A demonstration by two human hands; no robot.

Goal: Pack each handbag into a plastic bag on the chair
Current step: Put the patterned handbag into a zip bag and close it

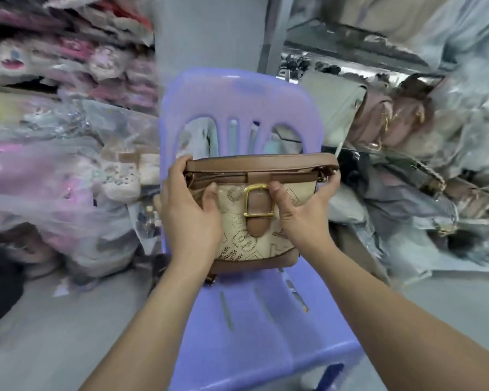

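**Beige handbag held in both hands over a purple chair**

A purple plastic chair [266, 320] stands on a pale grey floor [68, 320], its slotted backrest away from the camera. To its left, shelves [68, 52] carry stacks of pink and pale goods wrapped in clear plastic, with more bagged stock [40, 179] heaped on the floor below. To its right, a loose pile of handbags [390, 122] in grey, pink and brown lies below a metal rack [274, 32]. The edges of the view are blurred.

The handbag [254, 238] is beige with punched lettering and brown trim. It sits over the rear half of the seat, just in front of the backrest. Whether its bottom edge touches the seat cannot be told. Its long axis runs left to right, parallel to the backrest. The front, with a gold buckle [259, 200] on a brown tab, faces the camera. The brown strap [260, 163] lies along the top edge, nearest the backrest.

The left hand [189, 215] grasps the bag's left end, fingers curled over the top and thumb on the front. The right hand [297, 213] grasps the right end, thumb pressed beside the buckle and fingers behind.
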